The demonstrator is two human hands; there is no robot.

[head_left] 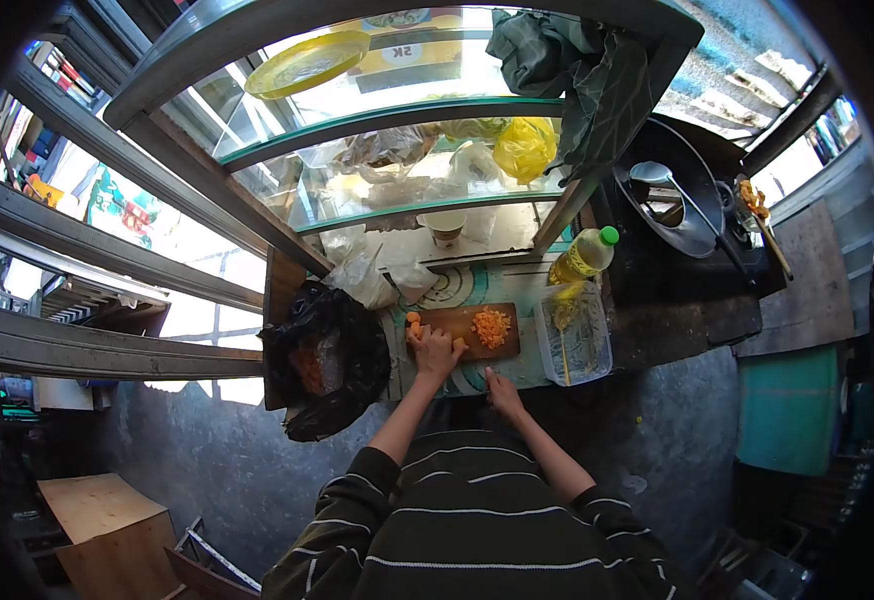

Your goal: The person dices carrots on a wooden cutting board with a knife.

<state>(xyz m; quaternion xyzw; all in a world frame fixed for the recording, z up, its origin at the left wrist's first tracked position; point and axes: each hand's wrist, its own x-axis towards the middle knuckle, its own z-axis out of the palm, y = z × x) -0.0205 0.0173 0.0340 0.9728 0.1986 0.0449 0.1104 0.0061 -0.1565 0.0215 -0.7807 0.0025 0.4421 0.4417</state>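
Note:
A wooden cutting board (445, 322) lies on the counter with a heap of finely diced carrot (491, 327) on its right part. My left hand (436, 352) is over the board's left part, its fingers bent down onto carrot pieces. One carrot chunk (414, 318) shows beyond its fingertips, and another bit shows by the thumb. My right hand (502, 391) is closed at the counter's front edge, below the board. What it grips, if anything, cannot be made out.
Left of the board sits an open black plastic bag (362, 350). On the right stand a clear plastic tub (597, 345) and a green-capped bottle (583, 256). Farther right, a wok (692, 235) holds a ladle (649, 172). Glass shelves (397, 218) rise behind the counter.

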